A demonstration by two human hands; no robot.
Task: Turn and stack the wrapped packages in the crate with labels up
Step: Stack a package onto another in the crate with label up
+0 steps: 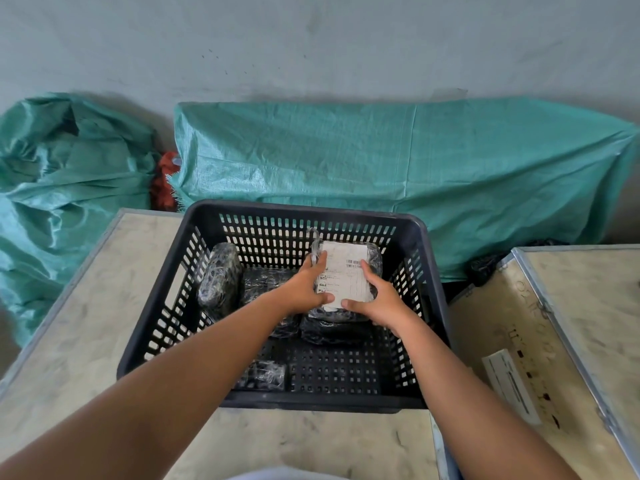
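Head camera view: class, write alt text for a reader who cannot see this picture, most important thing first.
Both hands, left hand and right hand, hold a wrapped package with its white label up, inside a black slotted crate. Other dark wrapped packages lie around it, one standing package by the left wall. Green sacks sit behind.

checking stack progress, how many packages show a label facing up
1: the labelled package, held by both hands at the crate's far right. The others show only dark wrap; their labels may be hidden.

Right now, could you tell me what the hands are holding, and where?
Both hands, left hand and right hand, hold the labelled package by its two long side edges, label up.
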